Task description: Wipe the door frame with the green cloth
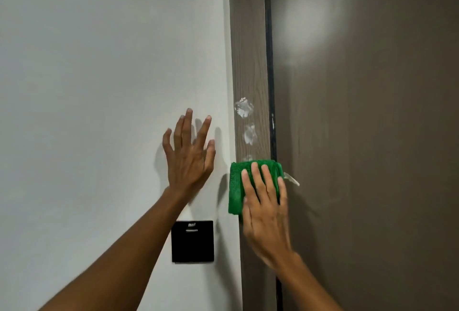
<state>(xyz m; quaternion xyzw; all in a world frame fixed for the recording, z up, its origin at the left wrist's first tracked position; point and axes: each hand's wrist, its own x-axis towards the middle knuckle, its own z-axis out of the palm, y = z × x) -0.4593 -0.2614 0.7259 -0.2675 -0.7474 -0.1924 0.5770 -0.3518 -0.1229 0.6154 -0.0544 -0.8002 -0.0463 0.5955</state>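
A brown wood-grain door frame (pixel 249 50) runs top to bottom between the white wall and the door. White smears (pixel 244 108) mark the frame at mid height, with a smaller one (pixel 249 134) just below. My right hand (pixel 267 206) presses a folded green cloth (pixel 236 186) flat against the frame, just under the smears. A small white tag (pixel 291 179) sticks out of the cloth on the right. My left hand (pixel 190 154) rests flat on the wall, fingers spread, holding nothing.
The white wall (pixel 99 87) fills the left half. A black square switch plate (pixel 192 241) is mounted on it below my left hand. The brown door (pixel 372 136) stands shut on the right, with a dark gap (pixel 270 74) along the frame.
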